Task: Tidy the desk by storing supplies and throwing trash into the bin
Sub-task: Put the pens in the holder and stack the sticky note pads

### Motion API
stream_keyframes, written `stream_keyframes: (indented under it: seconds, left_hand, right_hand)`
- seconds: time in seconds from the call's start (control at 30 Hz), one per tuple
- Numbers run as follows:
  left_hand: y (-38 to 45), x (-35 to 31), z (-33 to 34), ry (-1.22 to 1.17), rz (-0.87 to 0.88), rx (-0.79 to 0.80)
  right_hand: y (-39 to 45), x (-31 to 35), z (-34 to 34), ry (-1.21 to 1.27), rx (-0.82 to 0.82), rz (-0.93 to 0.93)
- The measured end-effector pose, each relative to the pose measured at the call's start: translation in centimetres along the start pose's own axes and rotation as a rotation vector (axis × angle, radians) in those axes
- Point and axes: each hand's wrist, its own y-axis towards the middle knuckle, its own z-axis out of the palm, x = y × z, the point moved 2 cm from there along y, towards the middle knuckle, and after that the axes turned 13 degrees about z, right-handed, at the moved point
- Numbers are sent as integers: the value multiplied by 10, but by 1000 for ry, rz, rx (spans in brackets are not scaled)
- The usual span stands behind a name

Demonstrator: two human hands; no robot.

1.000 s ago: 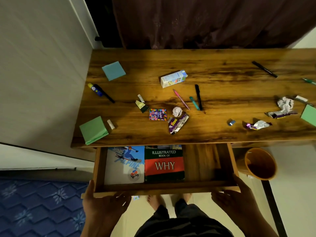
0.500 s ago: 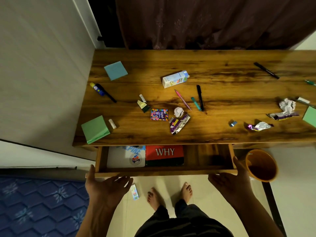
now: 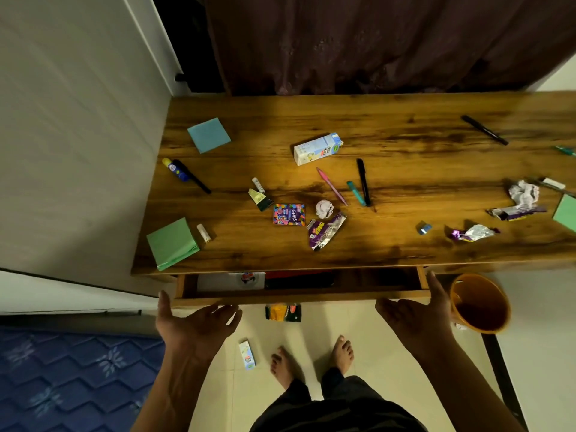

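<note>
A: Where are the hands?

B: Both are spread flat, palms forward, holding nothing. The left hand (image 3: pixel 199 322) and right hand (image 3: pixel 417 316) press the front edge of the drawer (image 3: pixel 299 296), which lies just at their twelve o'clock and stands only slightly open.

A: How does it lie?

B: Its long axis runs nine to three, across both palms, so neither hand is nearer. It's smooth wood like the tabletop (image 3: pixel 389 244).

A: And the clutter?

B: Beyond, at twelve: crinkled foil wrappers (image 3: pixel 325 229), a balled paper (image 3: pixel 324 209), slim pens (image 3: pixel 363 181), a green notepad (image 3: pixel 173 244). The round orange bin (image 3: pixel 480 302) sits on the floor at three o'clock, touching or just beside the right hand.
</note>
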Motion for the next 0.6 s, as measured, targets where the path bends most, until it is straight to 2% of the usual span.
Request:
stream_keyframes:
  seconds: [0.33,0.6]
  left_hand:
    - [22,-2,13,-54,14,89]
    - [28,7,29,-118,69,135]
  right_hand:
    - [3,2,27,180,84,-20]
    - [8,6,43,187,144,-37]
